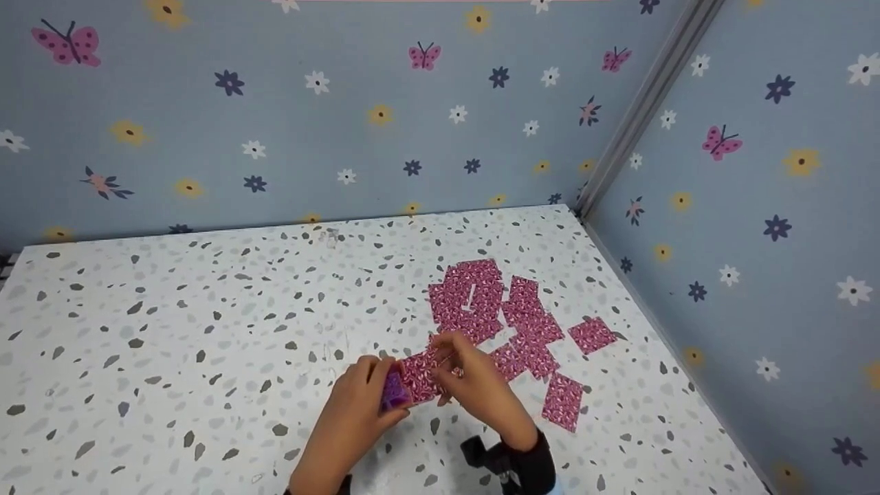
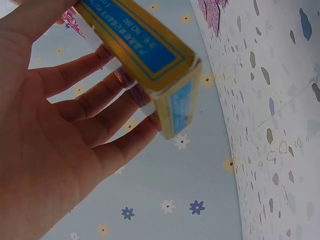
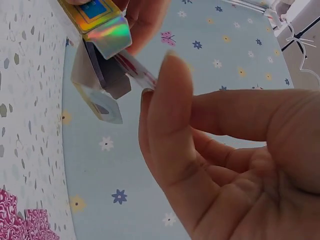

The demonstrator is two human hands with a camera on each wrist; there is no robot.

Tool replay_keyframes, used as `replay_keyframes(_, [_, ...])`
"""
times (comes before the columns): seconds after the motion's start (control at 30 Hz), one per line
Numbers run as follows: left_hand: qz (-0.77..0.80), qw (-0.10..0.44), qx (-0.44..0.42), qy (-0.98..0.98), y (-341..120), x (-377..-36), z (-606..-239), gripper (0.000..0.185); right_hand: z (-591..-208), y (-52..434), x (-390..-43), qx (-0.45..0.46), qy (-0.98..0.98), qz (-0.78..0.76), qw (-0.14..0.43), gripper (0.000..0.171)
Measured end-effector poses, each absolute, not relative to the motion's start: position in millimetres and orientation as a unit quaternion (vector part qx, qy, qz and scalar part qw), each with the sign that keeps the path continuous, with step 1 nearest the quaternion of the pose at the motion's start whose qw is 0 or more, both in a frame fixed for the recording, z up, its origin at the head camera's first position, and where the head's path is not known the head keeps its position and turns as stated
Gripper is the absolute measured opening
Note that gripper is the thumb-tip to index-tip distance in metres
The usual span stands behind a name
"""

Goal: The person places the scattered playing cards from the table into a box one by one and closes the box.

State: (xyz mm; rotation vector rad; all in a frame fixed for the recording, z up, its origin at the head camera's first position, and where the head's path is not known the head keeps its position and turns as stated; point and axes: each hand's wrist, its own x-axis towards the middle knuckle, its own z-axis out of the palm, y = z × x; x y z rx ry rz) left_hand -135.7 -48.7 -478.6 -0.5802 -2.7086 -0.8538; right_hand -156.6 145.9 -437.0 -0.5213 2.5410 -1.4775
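My left hand [image 1: 368,402] grips a small card box [image 1: 394,390], purple from above; the left wrist view shows its yellow and blue face [image 2: 145,55] with my fingers [image 2: 100,100] curled round it. The box's holographic flap [image 3: 107,32] stands open. My right hand [image 1: 457,368] pinches a few pink-backed cards [image 1: 421,375] at the box's mouth, their thin edge [image 3: 137,67] caught between thumb and forefinger [image 3: 167,95]. Both hands hover just above the speckled table [image 1: 206,330].
Several pink-patterned cards [image 1: 512,320] lie face down and scattered on the table right of and beyond my hands, also seen as cards [image 3: 20,225] in the right wrist view. Flowered blue walls [image 1: 756,206] close the back and right side. A dark wrist strap [image 1: 512,467] shows below.
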Motion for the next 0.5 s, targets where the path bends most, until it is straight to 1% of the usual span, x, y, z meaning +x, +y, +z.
replay_keyframes(0.07, [-0.293, 0.119, -0.198, -0.928, -48.8, -135.8, -478.5, 0.066, -437.5, 144.2, -156.3, -0.174, 0.846, -0.496, 0.087, 0.035])
replay_keyframes(0.17, [-0.294, 0.115, -0.197, -0.928, -48.7, -135.8, -478.2, 0.066, -438.8, 143.3, -156.0, -0.184, 0.858, -0.473, 0.084, 0.035])
replay_keyframes(0.27, [-0.296, 0.111, -0.197, -0.928, -48.2, -135.6, -478.2, 0.065, -439.9, 143.6, -156.0, -0.203, 0.871, -0.441, 0.073, 0.034])
replay_keyframes(0.4, [-0.296, 0.118, -0.203, -0.926, -46.4, -135.6, -478.7, 0.063, -440.9, 144.2, -156.4, -0.226, 0.882, -0.41, 0.052, 0.032])
replay_keyframes(0.5, [-0.296, 0.125, -0.207, -0.924, -45.5, -135.5, -479.6, 0.062, -441.1, 143.6, -156.8, -0.231, 0.886, -0.398, 0.052, 0.032])
